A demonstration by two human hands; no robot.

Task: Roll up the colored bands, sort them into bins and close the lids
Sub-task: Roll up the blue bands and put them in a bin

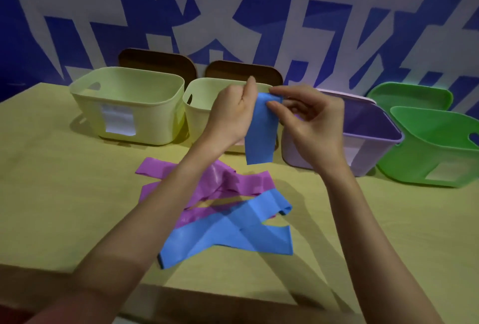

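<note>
A blue band (260,137) hangs in the air in front of the bins, held by its top end. My left hand (232,113) grips that top end from the left, and my right hand (308,121) pinches it from the right with thumb and forefinger. Below, on the table, a pile of purple bands (228,181) lies under more blue bands (233,230). Behind stand two pale yellow bins (129,106) (197,113), a purple bin (368,137) and a green bin (435,147), all open.
Two dark brown lids (155,62) (241,69) lean against the blue and white wall behind the yellow bins. A lilac lid (344,95) and a green lid (409,95) stand behind their bins. The wooden table's front edge (207,295) is near me.
</note>
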